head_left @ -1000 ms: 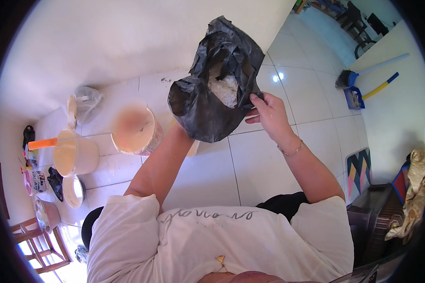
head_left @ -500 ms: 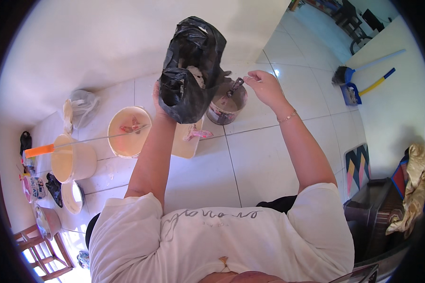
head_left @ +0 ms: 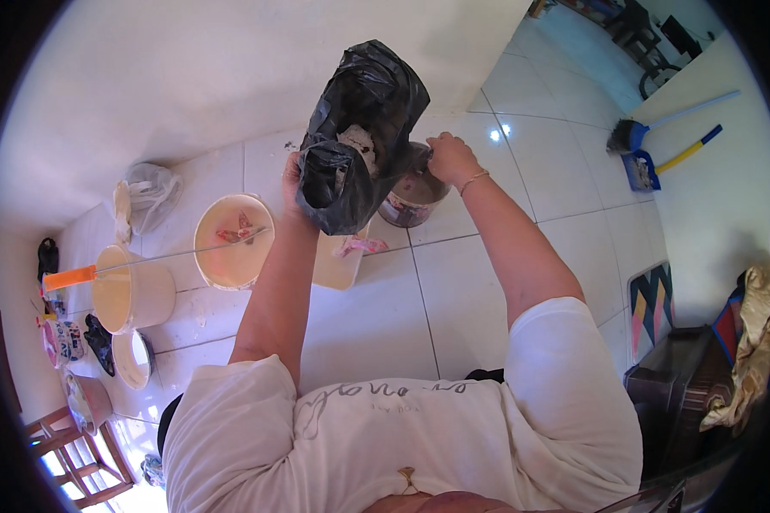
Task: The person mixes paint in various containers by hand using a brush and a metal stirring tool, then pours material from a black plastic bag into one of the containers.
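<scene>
A black plastic bag (head_left: 338,192), its mouth gaping, holds a pale grey, crumbly lump (head_left: 359,147). My left hand (head_left: 292,184) is closed on the bag's left side; the bag hides part of its fingers. My right hand (head_left: 451,160) is closed over the rim of a round, stained container (head_left: 412,203), just right of the bag. What its fingers grip is hidden. The bag overlaps the container's left part. Below the bag lies a cream rectangular tray (head_left: 338,267) with a pinkish, smeared thing (head_left: 361,245) at its edge.
A cream basin (head_left: 210,256) with a pink, stained item stands left of my left forearm. Farther left are a cream bucket (head_left: 135,299), an orange-handled rod (head_left: 70,278) and a clear plastic bag (head_left: 154,195). A blue dustpan (head_left: 640,171) and brush lean by the right wall.
My right hand has moved left to the container's rim, covering a dark handle seen there before. The black bag has shifted slightly right and down, with my left hand still on it.
</scene>
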Tool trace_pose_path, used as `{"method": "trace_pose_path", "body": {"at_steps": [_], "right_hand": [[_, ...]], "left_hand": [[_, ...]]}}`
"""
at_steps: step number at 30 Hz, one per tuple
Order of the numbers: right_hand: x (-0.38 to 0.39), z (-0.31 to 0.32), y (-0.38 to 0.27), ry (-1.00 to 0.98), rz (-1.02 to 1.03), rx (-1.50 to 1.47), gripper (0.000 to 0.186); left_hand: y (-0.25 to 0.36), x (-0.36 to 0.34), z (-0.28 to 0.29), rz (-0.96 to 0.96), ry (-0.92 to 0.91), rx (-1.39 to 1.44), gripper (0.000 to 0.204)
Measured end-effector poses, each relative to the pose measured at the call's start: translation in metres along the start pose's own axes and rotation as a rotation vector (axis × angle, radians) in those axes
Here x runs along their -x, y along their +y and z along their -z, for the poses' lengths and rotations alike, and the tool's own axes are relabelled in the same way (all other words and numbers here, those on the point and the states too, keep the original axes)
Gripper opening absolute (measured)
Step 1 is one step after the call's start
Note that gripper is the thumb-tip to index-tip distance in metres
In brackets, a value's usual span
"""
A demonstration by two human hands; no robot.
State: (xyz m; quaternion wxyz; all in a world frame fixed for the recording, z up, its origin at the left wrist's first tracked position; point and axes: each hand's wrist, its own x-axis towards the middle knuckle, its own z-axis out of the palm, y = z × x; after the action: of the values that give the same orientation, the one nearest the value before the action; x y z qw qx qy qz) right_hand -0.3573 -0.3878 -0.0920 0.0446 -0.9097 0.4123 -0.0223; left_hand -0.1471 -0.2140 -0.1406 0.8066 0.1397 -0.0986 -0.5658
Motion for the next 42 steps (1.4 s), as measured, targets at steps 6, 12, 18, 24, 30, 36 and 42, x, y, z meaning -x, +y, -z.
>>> {"method": "trace_pose_path", "body": {"at_steps": [6,12,18,24,30,36,42], "right_hand": [[0.012,0.000,0.000,-0.014,-0.051,0.113,0.025],[0.031,0.015,-0.012,-0.280,-0.055,0.151,0.032],[0.054,0.033,0.023,-0.110,-0.136,-0.011,0.029],[0.091,0.076,0.067,0.010,-0.269,-0.291,0.029],[0.138,0.125,0.079,0.121,-0.311,-0.493,0.023],[0.170,0.141,0.086,0.092,-0.446,-0.761,0.017],[0.179,0.134,0.077,0.145,-0.376,-0.747,0.018]], "left_hand": [[-0.011,-0.003,-0.006,0.021,-0.004,0.083,0.035],[-0.012,0.002,-0.006,-0.023,-0.002,0.016,0.043],[-0.016,-0.001,-0.037,0.054,-0.008,-0.039,0.035],[-0.023,-0.012,-0.076,0.069,0.180,-0.375,0.027],[-0.032,-0.029,-0.090,0.064,0.042,-0.644,0.028],[-0.045,-0.038,-0.090,0.087,0.113,-0.582,0.026],[-0.056,-0.042,-0.091,0.068,0.084,-0.585,0.028]]}}
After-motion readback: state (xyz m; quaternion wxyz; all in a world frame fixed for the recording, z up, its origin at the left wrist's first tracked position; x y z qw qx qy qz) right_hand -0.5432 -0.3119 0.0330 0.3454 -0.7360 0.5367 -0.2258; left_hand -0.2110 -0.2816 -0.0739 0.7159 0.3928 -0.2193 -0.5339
